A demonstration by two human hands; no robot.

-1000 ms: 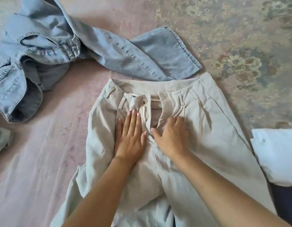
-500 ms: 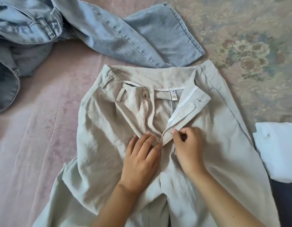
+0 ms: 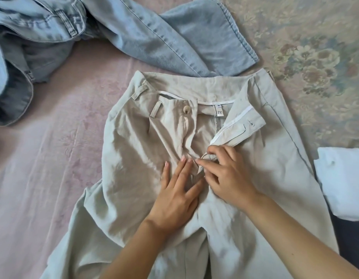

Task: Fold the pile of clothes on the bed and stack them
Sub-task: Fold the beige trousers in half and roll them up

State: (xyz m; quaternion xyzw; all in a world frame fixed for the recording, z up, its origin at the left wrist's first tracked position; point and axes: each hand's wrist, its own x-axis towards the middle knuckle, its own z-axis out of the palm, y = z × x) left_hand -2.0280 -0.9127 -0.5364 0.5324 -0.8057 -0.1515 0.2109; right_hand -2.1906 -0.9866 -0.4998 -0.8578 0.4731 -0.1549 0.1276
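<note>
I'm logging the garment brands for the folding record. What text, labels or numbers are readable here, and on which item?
"JY": printed on the small white tag sewn inside the waistband of the beige linen trousers.
A smaller mark at the top of that tag: too small to read.
Light blue denim jeans and folded white cloth: no text visible.

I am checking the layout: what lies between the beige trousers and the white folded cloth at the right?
Nothing: in the head view the beige trousers reach the white folded cloth with no object between.

1 head-worn view, steeply down and forward, close over the bed [image 3: 53, 178] from its near edge.
</note>
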